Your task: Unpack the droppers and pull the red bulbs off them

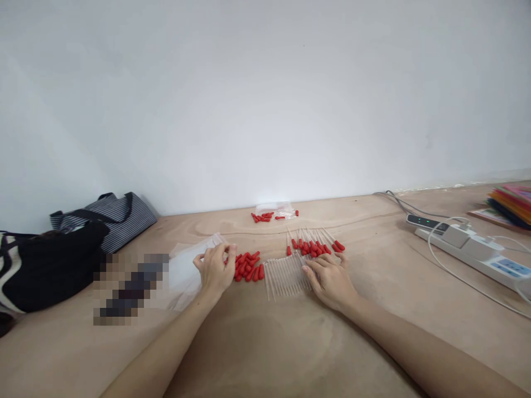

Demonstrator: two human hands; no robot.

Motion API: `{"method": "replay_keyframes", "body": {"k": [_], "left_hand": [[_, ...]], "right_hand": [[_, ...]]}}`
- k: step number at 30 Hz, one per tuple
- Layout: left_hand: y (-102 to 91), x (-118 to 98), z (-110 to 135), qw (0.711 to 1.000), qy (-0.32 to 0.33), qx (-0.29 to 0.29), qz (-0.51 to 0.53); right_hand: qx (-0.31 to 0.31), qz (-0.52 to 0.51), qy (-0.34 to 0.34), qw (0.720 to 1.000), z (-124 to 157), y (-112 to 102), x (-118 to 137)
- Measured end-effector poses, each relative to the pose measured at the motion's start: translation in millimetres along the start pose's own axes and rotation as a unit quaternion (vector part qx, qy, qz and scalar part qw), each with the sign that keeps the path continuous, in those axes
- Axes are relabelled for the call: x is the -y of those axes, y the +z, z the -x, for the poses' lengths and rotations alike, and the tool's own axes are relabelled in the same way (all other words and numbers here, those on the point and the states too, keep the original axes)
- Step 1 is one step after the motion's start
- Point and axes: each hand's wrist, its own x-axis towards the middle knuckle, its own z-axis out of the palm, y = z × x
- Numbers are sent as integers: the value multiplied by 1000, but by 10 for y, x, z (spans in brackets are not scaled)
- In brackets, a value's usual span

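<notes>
My left hand (214,267) rests on the wooden table (265,342) at the left edge of a heap of loose red rubber caps (248,266), its fingers curled onto the caps. My right hand (331,279) lies flat with fingers spread beside a row of clear glass tubes (284,275). Just beyond it lie several tubes fitted with red caps (316,246). A clear plastic bag (186,268) lies under and left of my left hand.
A small clear bag with more red caps (274,213) sits near the wall. Striped and black bags (78,243) stand at the far left. A power strip (477,249) with cables and a stack of coloured sheets (512,202) are on the right.
</notes>
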Motion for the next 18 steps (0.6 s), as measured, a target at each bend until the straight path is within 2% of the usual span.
{"method": "replay_keyframes", "body": {"k": [2,4,5,10,14,18], "left_hand": [[42,-177,-38,998,53,22,-3],[131,-393,-95,993,90,73,-14],[193,-506,-130,989,91,111,-23],[579,-968,-321,980,68,184,-35],[798,-1142,-402,973,32,225,-40],[819,-1162,-438,967,17,252,-29]], "right_hand": [[0,-2,0,1000,-3,-7,6],[1,2,-2,1000,-4,-13,7],[0,7,-2,1000,-4,-15,6],[-27,26,5,999,-3,-19,-6],[-38,17,13,999,-6,-6,-11],[-33,-7,19,999,-11,12,-26]]}}
